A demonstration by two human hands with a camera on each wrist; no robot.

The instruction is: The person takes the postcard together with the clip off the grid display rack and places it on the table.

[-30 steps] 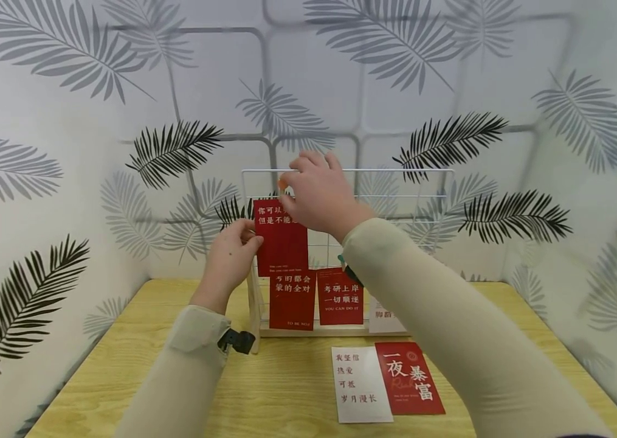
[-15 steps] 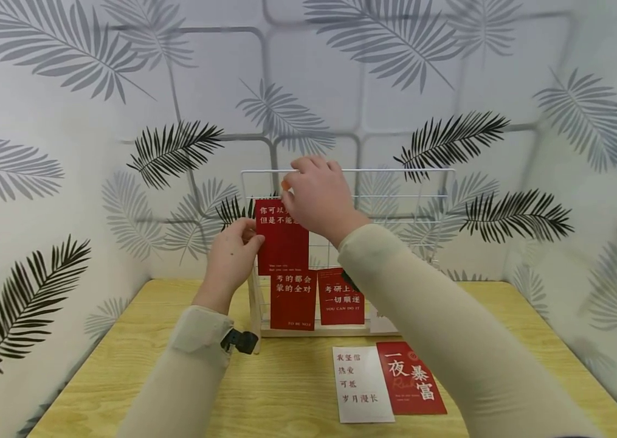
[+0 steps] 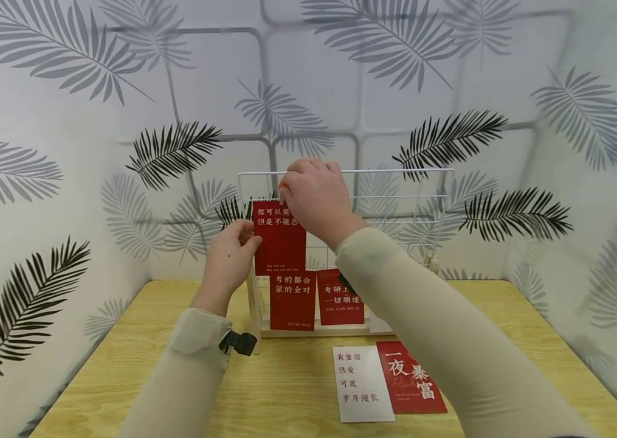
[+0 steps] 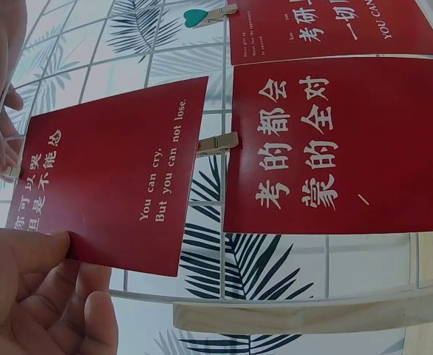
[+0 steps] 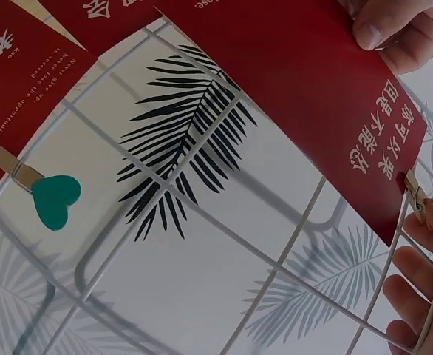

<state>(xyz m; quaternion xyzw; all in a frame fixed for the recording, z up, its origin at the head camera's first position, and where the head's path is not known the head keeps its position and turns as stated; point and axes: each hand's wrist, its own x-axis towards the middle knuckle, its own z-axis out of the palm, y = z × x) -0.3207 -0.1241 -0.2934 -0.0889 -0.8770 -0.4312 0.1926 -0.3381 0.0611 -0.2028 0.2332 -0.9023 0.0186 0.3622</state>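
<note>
My left hand pinches the left edge of a red card with white lettering, thumb in front. The card stands upright against a white wire grid rack. At its top edge my right hand pinches a small wooden clothespin, whose tip overlaps the card; a bit of orange shows by the fingers in the head view. Just below hangs another red card, with a wooden clothespin at its top. Beside that, a red card hangs under a clothespin with a green heart.
A white card and a red card lie on the wooden table in front of the rack. Another white card hangs low, partly behind the right sleeve. The patterned wall stands behind.
My right hand has come down slightly, and the clothespin's tip now overlaps the card's top edge. More of the card's upper lettering shows. The left hand keeps its pinch, almost still.
</note>
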